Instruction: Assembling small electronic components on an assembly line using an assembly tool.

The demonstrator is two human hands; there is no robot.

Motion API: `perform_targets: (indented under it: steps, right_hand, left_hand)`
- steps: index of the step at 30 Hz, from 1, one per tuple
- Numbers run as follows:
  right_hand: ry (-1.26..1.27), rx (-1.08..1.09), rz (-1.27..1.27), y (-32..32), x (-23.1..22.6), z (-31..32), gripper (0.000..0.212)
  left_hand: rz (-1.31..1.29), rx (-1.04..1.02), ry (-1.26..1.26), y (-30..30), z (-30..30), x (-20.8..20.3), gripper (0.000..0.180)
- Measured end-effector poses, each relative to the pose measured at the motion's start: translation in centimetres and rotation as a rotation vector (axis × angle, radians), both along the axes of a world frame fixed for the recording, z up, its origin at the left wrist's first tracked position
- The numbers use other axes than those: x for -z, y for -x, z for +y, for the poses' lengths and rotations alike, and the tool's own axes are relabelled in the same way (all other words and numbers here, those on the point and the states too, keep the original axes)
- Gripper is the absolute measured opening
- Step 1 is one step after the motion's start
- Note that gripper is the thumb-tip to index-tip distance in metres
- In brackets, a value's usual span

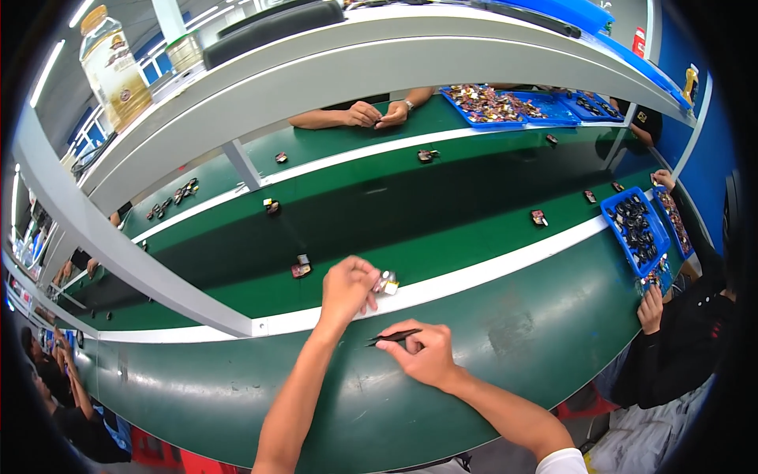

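Note:
My left hand (348, 290) is pinched around a small electronic part (386, 283) with silvery and whitish-yellow surfaces, held over the white rail between belt and bench; its exact kind is too small to tell. Just below and to the right, my right hand (422, 353) grips black tweezers (395, 337), their tips pointing left above the green bench top (505, 340). Those tips touch nothing that I can see. On the green belt, left of my left hand, lies a small dark-and-red part (301, 266). Another such part (539, 217) lies farther right on the belt.
More small parts (272, 205) are spaced along the belt. Blue trays (641, 268) of parts stand at the right, beside a co-worker's hand (651, 309). Across the belt, a co-worker's hands (379, 115) work near another blue tray (493, 125). A grey shelf frame (150, 229) crosses the left side.

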State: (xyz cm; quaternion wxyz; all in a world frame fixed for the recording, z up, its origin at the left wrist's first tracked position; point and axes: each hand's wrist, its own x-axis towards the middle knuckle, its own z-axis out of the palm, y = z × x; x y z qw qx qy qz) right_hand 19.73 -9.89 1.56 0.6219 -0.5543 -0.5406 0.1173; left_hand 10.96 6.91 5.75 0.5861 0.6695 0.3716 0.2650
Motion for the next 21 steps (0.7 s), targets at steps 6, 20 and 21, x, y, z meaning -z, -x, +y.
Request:
perform_targets:
  steps: [6, 20, 21]
  right_hand:
    - [0.234, -0.297, 0.812, 0.0, -2.6, -0.5, 0.014]
    - [0.228, -0.06, 0.317, 1.6, 0.0, -0.1, 0.015]
    - [0.22, -0.033, 0.292, 1.6, 0.0, -0.1, 0.015]
  left_hand:
    - [-0.041, -0.196, 0.109, 8.2, -5.9, 1.6, 0.016]
    - [-0.18, -0.216, 0.001, 9.3, -8.8, 3.8, 0.013]
    - [-0.18, -0.218, 0.005, 9.3, -8.8, 3.7, 0.013]
